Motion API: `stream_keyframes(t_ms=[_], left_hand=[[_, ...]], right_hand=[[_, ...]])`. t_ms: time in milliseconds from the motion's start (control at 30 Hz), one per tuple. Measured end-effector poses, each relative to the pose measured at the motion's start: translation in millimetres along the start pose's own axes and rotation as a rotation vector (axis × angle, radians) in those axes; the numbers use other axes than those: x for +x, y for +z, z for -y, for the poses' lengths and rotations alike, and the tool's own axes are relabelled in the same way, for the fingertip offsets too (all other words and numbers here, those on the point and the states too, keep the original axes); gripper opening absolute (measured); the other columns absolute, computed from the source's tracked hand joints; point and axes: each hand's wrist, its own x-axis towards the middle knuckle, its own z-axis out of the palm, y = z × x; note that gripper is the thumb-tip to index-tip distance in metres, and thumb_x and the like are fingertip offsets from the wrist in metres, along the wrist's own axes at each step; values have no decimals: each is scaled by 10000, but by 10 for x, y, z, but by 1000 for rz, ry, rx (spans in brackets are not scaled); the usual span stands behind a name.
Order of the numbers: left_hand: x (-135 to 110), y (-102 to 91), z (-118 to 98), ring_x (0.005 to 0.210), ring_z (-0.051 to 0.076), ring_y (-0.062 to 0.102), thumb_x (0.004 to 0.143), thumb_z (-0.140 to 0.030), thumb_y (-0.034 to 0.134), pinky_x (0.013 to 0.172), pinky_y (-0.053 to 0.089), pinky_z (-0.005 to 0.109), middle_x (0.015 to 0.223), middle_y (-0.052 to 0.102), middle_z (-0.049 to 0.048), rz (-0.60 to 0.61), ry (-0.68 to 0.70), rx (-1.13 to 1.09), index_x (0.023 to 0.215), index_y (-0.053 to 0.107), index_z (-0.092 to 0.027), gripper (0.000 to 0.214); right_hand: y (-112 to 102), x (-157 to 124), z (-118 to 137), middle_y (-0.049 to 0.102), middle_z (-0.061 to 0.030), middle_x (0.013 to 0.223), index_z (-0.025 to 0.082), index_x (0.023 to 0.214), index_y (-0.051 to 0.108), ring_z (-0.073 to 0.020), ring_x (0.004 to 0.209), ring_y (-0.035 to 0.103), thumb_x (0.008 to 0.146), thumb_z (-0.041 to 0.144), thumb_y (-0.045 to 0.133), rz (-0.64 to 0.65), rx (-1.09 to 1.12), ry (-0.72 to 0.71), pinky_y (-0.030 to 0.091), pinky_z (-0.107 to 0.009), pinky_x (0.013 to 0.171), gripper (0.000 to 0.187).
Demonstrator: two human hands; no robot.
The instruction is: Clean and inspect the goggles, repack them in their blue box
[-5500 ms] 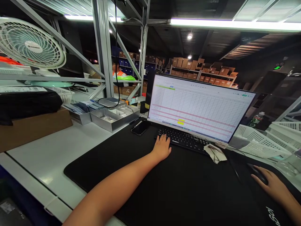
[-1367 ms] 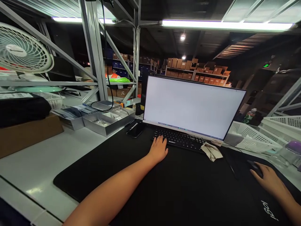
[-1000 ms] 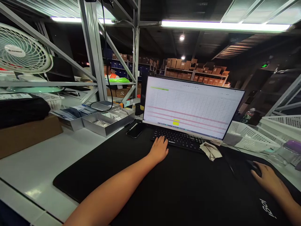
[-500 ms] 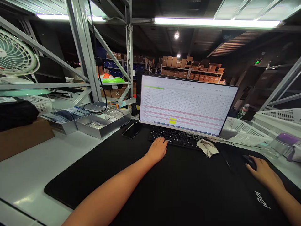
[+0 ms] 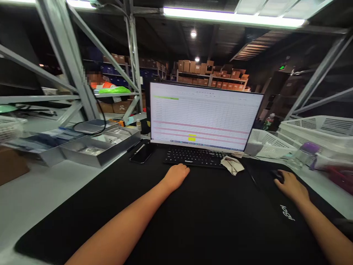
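Observation:
My left hand (image 5: 175, 176) rests on the black desk mat (image 5: 193, 221) just in front of the black keyboard (image 5: 194, 156), fingers curled under and holding nothing. Over at the right, my right hand (image 5: 291, 186) lies cupped over a black mouse (image 5: 277, 175). A monitor (image 5: 202, 116) behind the keyboard shows a spreadsheet with pink rows and a yellow cell.
A black phone (image 5: 142, 154) lies left of the keyboard, a crumpled cloth (image 5: 233, 165) to its right. Grey metal trays (image 5: 100, 145) stand at the left, white mesh baskets (image 5: 309, 130) and a purple-lidded bottle (image 5: 306, 156) at the right. A person in orange sits beyond the shelf frame (image 5: 68, 62).
The screen went blank white, then the spreadsheet came back. My view has swung right, so the fan has left the frame. My left hand has slid back off the keyboard onto the mat.

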Motion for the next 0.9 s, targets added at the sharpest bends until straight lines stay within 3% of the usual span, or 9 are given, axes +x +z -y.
stream_keyframes(t_ms=[200,900], left_hand=[[32,12,29,1054,286,710,1006,-49,479,878,557,376,1044,758,131,29,-1,56,1073,754,-158,303],[44,-39,5,1082,280,703,1056,-86,421,925,536,384,1097,761,132,98,-47,63,1113,750,-137,337]], right_hand=[[-95,-42,128,645,-201,1447,165,1418,645,-364,1260,679,968,477,490,4,90,-13,557,-514,1086,569],[84,42,44,601,-189,1500,210,1454,664,-360,1379,617,1006,447,578,-16,109,10,533,-516,1146,513]])
